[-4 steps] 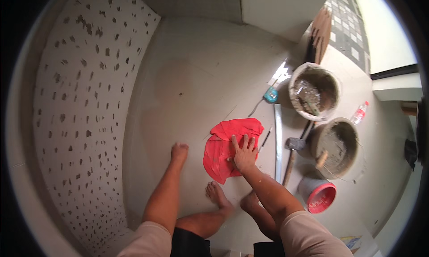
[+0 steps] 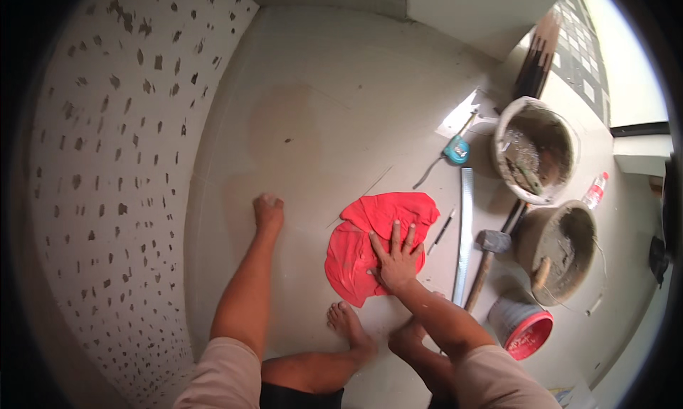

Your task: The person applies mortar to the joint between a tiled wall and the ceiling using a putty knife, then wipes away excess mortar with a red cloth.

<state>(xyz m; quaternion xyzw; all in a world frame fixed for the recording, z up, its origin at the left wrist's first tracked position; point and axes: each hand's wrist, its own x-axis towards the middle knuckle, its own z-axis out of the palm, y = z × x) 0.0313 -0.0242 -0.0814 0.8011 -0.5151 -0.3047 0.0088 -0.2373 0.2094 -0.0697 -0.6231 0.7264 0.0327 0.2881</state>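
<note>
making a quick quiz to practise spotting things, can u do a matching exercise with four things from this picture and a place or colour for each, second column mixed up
Column one:
1. cloth
2. tape measure
3. hammer
4. left hand

Column two:
A. just right of the silver strip
B. under the spread right hand
C. left of the cloth, apart from it
D. teal

Right pairs: 1-B, 2-D, 3-A, 4-C
</note>
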